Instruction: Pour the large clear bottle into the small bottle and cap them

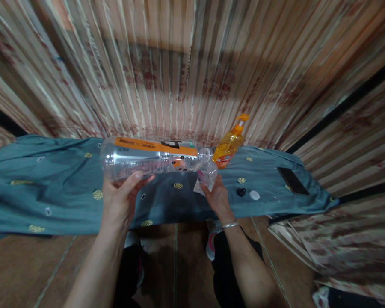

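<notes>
My left hand [123,190] is wrapped round the lower end of a large clear plastic bottle [147,160] with an orange and black label. The bottle lies level in the air, its neck pointing right. In my right hand [216,194] is a small clear bottle [208,173], partly hidden by my fingers. The large bottle's mouth meets the small bottle's top; whether any liquid passes between them I cannot tell. Just behind them stands an orange pump bottle [227,147] of yellow-orange liquid.
A black cap [241,192] and a white cap [254,195] lie on the teal cloth [167,205] to the right. Farther right is a dark phone [292,180]. White paper [198,188] shows beneath the small bottle. A striped curtain [167,94] hangs behind.
</notes>
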